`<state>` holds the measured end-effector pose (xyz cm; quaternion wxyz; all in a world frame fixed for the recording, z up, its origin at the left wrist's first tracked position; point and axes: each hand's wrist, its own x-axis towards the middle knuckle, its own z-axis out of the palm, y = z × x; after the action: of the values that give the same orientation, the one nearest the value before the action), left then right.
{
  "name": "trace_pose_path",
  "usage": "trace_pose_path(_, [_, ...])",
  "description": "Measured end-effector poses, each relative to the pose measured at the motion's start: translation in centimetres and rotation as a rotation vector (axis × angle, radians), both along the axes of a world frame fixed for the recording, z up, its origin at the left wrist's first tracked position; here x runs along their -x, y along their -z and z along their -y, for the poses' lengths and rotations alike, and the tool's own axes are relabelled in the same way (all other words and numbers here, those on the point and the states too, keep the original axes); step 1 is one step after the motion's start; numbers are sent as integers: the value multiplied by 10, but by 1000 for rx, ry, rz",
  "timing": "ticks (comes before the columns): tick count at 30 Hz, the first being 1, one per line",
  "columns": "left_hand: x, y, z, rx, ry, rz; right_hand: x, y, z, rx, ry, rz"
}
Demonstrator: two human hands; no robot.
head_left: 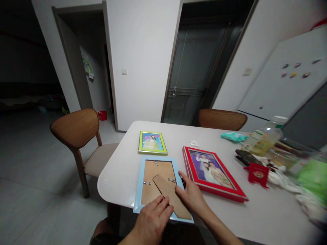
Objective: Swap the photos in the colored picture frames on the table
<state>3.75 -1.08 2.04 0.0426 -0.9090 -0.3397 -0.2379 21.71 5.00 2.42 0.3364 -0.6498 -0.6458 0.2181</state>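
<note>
Brown backing (151,193) in blue frame (139,187), left fingers (160,203) slightly parted on stand (179,207), right fingers (185,178) spread

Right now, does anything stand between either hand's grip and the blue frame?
Nothing visible does: the left hand lies over the back of the blue frame by the brown stand, and the right hand is at the frame's right edge. The red frame sits beyond, not in between.
</note>
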Motion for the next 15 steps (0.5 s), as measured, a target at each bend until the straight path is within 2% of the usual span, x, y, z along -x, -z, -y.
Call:
trace_pose_path(3, [5,-5,-1,135,14,-14,1,3,1,-31,-34,215])
trace_pose_path(5, [14,-10,-3,234,-22,-2,3,2,3,-38,-43,295])
trace_pose_path(9, [37,-20,-8,381,-147,25,5,-5,1,-20,-76,389])
trace_pose_path(15, [48,-19,-12,533,-139,95,10,-10,-15,-21,-63,482])
